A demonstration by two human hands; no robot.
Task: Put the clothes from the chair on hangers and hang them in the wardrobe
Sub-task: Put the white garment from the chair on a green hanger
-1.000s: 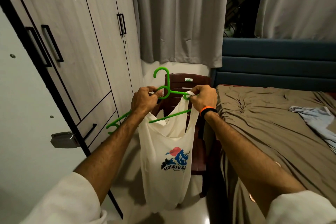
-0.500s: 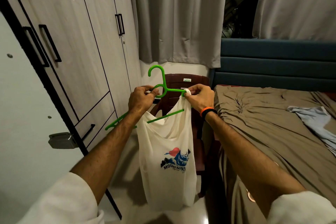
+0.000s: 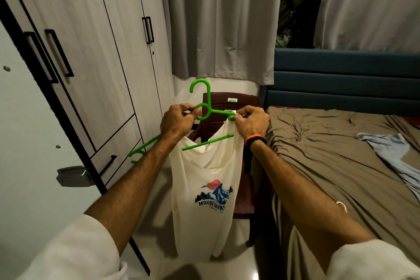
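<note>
two forearms in rolled white sleeves reach out from the bottom of the view, the right wrist wearing an orange and black band. between them hangs one cream t-shirt with a mountains print, held in mid-air over the pale floor. the left hand grips the green hanger near the loop under its hook, fingers curled round the plastic; the right hand pinches the shirt's shoulder strap against the hanger's right arm. by the look of it the right shoulder is on, while the left arm of the hanger pokes out bare below the left wrist, so this garment is judged only half hung. just behind the shirt stands one dark brown chair, its seat mostly hidden, so whether more clothes wait there cannot be told. to the right lies one bed under a rumpled brown sheet, with one pale blue cloth on it. to the left runs the wardrobe, every visible door closed; opening it and hooking the hanger inside remain to be done. two grey curtains close the back of the room
</note>
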